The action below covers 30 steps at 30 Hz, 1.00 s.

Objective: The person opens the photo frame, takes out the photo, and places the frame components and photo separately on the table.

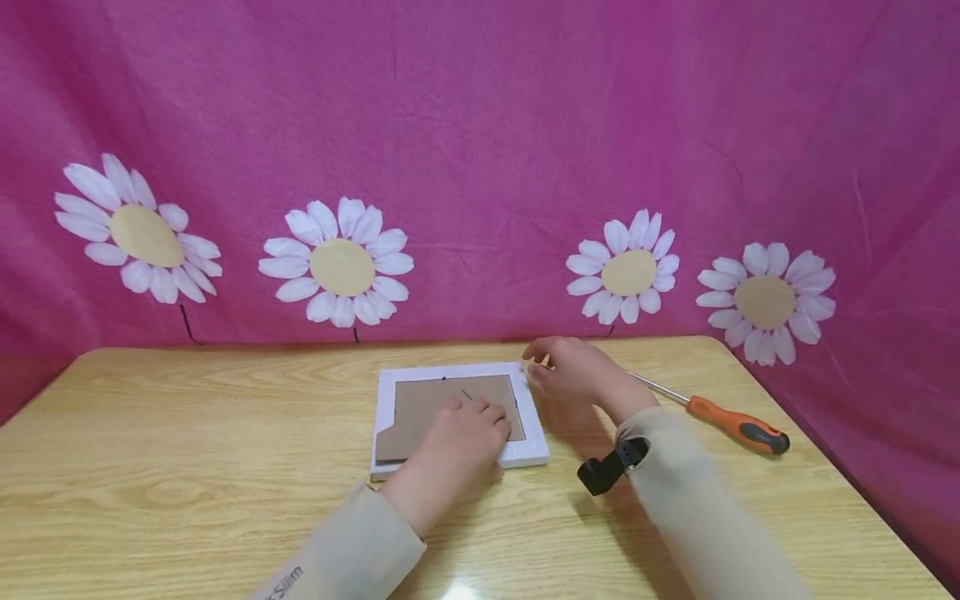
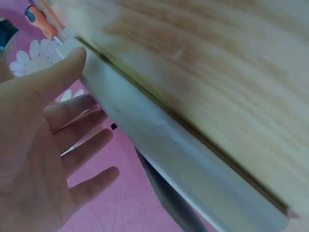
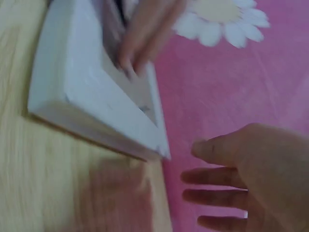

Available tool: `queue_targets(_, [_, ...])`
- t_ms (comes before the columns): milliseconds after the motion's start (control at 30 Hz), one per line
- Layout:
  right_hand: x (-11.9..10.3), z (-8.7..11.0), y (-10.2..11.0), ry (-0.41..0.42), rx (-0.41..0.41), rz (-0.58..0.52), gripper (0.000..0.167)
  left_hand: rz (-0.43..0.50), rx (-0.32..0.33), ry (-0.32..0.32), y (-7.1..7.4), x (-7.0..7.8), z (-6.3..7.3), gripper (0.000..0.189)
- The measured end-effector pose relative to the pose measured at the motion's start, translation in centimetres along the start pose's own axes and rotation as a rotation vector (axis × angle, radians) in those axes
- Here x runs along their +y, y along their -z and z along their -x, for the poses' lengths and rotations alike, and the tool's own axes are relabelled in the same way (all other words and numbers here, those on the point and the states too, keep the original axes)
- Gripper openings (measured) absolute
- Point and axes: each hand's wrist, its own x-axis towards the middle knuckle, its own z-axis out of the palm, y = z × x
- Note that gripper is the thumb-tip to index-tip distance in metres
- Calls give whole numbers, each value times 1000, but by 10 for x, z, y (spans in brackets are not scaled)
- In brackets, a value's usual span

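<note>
A white picture frame [image 1: 536,429] lies back side up on the table. Its brown backing board [image 1: 420,408] sits in the opening, the near left corner overlapping the frame's border. Over the board's near right part rests my left hand [image 1: 467,429], fingers slightly bent. In the left wrist view that hand [image 2: 34,140] has spread fingers, with the thumb by the frame's white side [image 2: 159,130]. My right hand [image 1: 573,368] hovers beside the far right corner with relaxed fingers. The right wrist view shows this hand [image 3: 270,164] apart from the frame [image 3: 82,82], holding nothing.
An orange-handled screwdriver [image 1: 738,425] lies to the right, its shaft partly behind my right wrist. A black wrist camera [image 1: 607,468] hangs under the right sleeve. Behind the wooden table [image 1: 187,467] hangs a pink curtain [image 1: 480,167] with daisies.
</note>
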Motion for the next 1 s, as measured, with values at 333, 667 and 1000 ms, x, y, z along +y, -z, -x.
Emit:
queue_targets(333, [-28,-22,-22,45,-64,235,32,-11,9,-18,-6,7,-4,26])
queue_targets(667, [-23,-15,-21,114,-46,324,18,-35,66,-144,-7,-1,12,21])
queue_targets(1000, [-24,18,-22,109,6,381,14,-120,140,-355,-10,-28,36,27])
